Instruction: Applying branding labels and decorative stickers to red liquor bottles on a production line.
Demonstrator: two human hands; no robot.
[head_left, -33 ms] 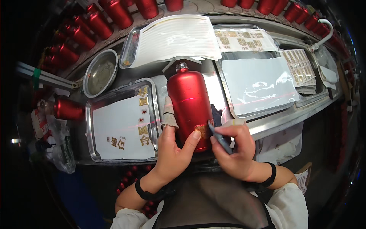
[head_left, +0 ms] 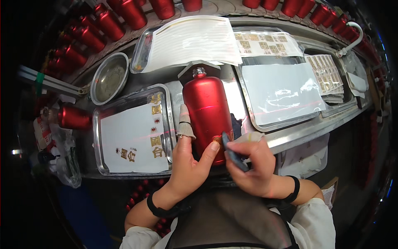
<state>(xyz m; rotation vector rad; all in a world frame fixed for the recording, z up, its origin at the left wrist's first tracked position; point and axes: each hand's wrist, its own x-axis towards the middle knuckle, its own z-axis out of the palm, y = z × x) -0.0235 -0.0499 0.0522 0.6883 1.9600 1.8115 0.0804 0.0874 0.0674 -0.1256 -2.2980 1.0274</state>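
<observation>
You're holding red bottle (head_left: 207, 114) lying on tabletop (head_left: 290, 135), left hand (head_left: 186, 164) grip closed round it. Right hand (head_left: 253, 166) pinching dark scraper (head_left: 233, 152) at small gold label (head_left: 217, 140). Rest of bottle bare; more stickers waiting on tray (head_left: 96, 137).

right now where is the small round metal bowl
In the head view, the round metal bowl sits upper left on the bench, between the rows of red bottles and the label tray.
</observation>
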